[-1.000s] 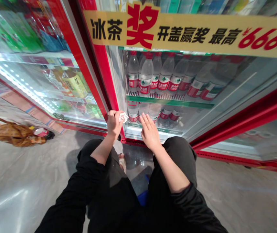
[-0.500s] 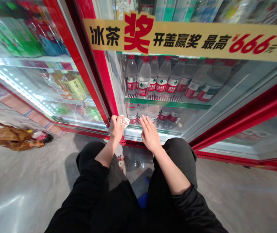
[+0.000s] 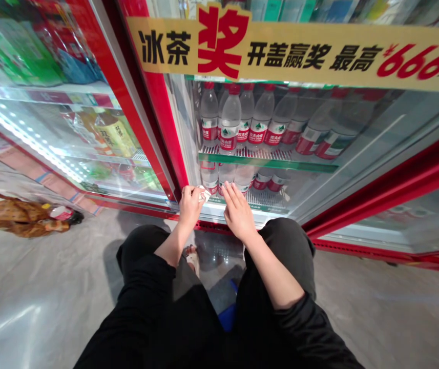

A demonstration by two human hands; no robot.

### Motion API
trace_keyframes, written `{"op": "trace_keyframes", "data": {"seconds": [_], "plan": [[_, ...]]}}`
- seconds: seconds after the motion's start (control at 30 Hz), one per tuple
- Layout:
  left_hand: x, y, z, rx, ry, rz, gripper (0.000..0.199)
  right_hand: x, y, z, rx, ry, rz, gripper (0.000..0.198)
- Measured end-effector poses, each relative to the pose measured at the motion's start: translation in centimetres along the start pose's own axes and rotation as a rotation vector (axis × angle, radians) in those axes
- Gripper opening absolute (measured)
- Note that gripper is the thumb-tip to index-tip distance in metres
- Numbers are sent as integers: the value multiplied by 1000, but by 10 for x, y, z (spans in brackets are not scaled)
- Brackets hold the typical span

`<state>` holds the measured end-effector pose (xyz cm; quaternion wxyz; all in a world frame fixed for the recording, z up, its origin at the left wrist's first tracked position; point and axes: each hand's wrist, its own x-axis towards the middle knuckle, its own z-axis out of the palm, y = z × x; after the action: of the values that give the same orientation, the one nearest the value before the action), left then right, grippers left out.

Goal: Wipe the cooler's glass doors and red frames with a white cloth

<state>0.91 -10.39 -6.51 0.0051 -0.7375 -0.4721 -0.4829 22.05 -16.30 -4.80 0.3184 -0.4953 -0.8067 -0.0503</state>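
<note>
My left hand (image 3: 190, 205) is closed on a crumpled white tissue (image 3: 204, 194) at the lower left corner of the fridge's glass door. My right hand (image 3: 237, 211) lies with its fingers stretched out at the lower part of the same glass, a little to the right. Behind the door, water bottles (image 3: 229, 122) with red caps and red-and-white labels stand on a green-edged shelf (image 3: 269, 162). More bottles on the bottom shelf are partly hidden by my hands. A yellow sticker strip (image 3: 288, 54) crosses the glass higher up.
Another drinks fridge with a red frame (image 3: 134, 97) adjoins on the left. On the grey floor (image 3: 69, 287) at left lie a brown bag (image 3: 15, 218) and a bottle with a red label (image 3: 62, 213). Something blue (image 3: 227, 318) shows between my knees.
My left hand has shifted slightly right with the tissue. My right hand stays in almost the same place, and the view has tilted a little downward.
</note>
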Motion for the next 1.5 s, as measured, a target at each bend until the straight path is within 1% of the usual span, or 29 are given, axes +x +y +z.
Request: {"op": "trace_keyframes", "data": {"seconds": [0.03, 0.1, 0.2, 0.27, 0.3, 0.4, 0.47, 0.5, 0.57, 0.63, 0.67, 0.7, 0.77, 0.83, 0.9, 0.97, 1.0, 1.03, 1.1, 1.13, 1.17, 1.23, 1.33, 1.4, 1.43, 1.47, 1.5], "plan": [[3, -1, -1, 9, 26, 18, 18, -1, 0, -1, -2, 5, 0, 98], [14, -9, -5, 15, 152, 13, 18, -2, 0, -4, -7, 14, -2, 97], [29, -22, -9, 35, 296, -50, 17, -4, 3, -7, -7, 13, -7, 96], [27, -24, -6, 58, 301, -86, 17, -4, 5, -8, -3, 11, -5, 96], [23, -23, -3, 69, 267, -98, 18, -4, 5, -8, -2, 10, -1, 95], [5, -15, 5, 86, 107, -107, 24, -4, 6, -7, -1, 10, 9, 96], [2, -13, 5, 72, 57, -98, 24, -5, 6, -8, -3, 14, 8, 96], [5, -15, 2, 59, 74, -98, 22, -6, 5, -8, -3, 18, 8, 96], [17, -21, -6, 35, 177, -124, 20, -7, 5, -10, -3, 24, 10, 97], [30, -27, -14, 46, 308, -199, 18, -8, 6, -11, -2, 26, 13, 98], [34, -28, -17, 52, 351, -231, 18, -8, 7, -11, 0, 27, 14, 98], [36, -28, -17, 55, 366, -254, 19, -8, 7, -11, 2, 24, 16, 99], [30, -21, -13, 45, 330, -260, 21, -7, 8, -11, 9, 16, 21, 98], [19, -11, -5, 28, 232, -238, 22, -7, 9, -10, 17, 7, 25, 98], [11, -3, 1, 19, 98, -192, 23, -6, 8, -11, 23, 0, 25, 98], [13, -1, 2, 21, 28, -146, 21, -7, 7, -12, 25, -3, 25, 97], [18, -2, 0, 25, 35, -135, 18, -8, 6, -13, 25, -3, 24, 97], [24, -3, -2, 29, 74, -137, 16, -8, 6, -14, 23, -2, 24, 96], [36, -6, -6, 41, 190, -168, 15, -9, 6, -16, 18, -3, 26, 94], [39, -6, -8, 48, 228, -182, 15, -10, 7, -16, 17, -6, 28, 94], [40, -6, -7, 58, 228, -184, 16, -10, 8, -16, 18, -10, 31, 94], [34, -2, -3, 71, 132, -154, 16, -9, 9, -15, 20, -20, 36, 93], [16, 5, 7, 87, -105, -57, 18, -9, 10, -14, 23, -34, 36, 93], [8, 6, 11, 107, -212, 9, 21, -9, 9, -14, 20, -34, 39, 92], [8, 5, 11, 108, -239, 35, 22, -10, 9, -15, 17, -30, 41, 92], [9, 2, 10, 101, -230, 48, 23, -10, 8, -16, 15, -23, 43, 92], [13, 0, 8, 86, -180, 39, 23, -11, 8, -16, 14, -16, 45, 91]]}}
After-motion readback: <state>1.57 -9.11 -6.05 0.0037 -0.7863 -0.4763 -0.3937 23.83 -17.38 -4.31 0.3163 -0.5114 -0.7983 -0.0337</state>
